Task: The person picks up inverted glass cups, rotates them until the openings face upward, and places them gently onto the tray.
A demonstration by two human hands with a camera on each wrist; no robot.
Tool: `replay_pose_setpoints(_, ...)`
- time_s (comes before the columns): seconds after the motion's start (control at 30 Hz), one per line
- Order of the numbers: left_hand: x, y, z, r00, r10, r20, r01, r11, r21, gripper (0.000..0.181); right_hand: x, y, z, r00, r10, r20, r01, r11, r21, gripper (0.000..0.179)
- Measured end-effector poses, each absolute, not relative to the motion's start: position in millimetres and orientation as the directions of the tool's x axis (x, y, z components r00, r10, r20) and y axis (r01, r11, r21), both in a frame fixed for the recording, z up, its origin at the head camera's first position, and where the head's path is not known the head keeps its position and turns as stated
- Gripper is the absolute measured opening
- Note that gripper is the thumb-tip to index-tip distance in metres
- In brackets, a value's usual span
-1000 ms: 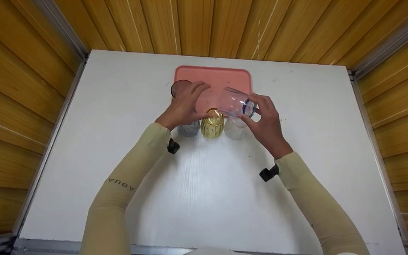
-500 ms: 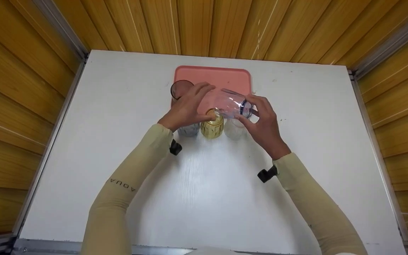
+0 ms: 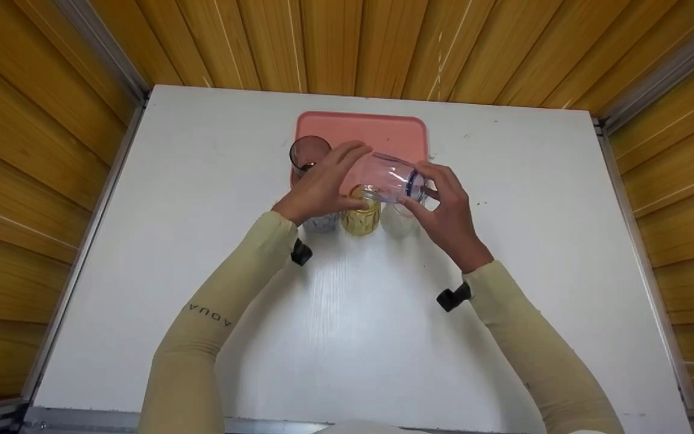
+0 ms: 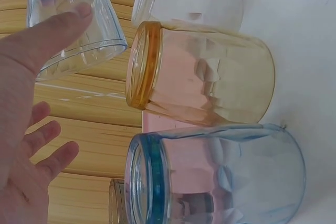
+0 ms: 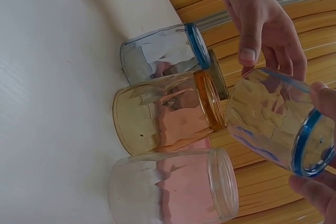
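My right hand (image 3: 446, 202) grips a blue-tinted glass tumbler (image 3: 390, 176) near its thick blue base, holding it tipped on its side with the mouth facing left. At that mouth is my left hand (image 3: 326, 187), fingers stretched out and apart; its thumb overlaps the tumbler in the left wrist view. Below the hands, three tumblers stand bottom-up in a row on the table: a blue one (image 4: 236, 177) partly hidden by my left hand from above, a yellow one (image 4: 210, 77) in the middle, and a clear one (image 5: 168, 187) at the right.
Behind the row lies a pink tray (image 3: 362, 123). A dark-tinted glass (image 3: 306, 146) stands at its left side, partly covered by my left hand. Wood-patterned walls (image 3: 329, 48) enclose the back and sides of the white table (image 3: 335, 337).
My right hand has brought the tilted tumbler slightly left, while my left hand has shifted slightly right, so the tumbler's mouth is closer to the left hand. The standing tumblers stay put.
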State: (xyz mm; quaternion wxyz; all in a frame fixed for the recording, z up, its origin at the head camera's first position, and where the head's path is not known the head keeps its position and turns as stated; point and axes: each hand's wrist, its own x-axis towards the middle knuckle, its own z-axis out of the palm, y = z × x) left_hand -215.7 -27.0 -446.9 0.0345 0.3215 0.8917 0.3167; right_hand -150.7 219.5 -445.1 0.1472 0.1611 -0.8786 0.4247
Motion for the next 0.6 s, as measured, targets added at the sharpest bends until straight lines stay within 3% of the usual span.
replay_pose_setpoints(0.6,-214.6,-21.2,-444.4,-0.765,0.626,0.151,0.589,0.585,0.557,0.098,-148.5,216.0,-446.1,-0.885,-0.193,0.424,-0.454,0.561,-0.692,0.061)
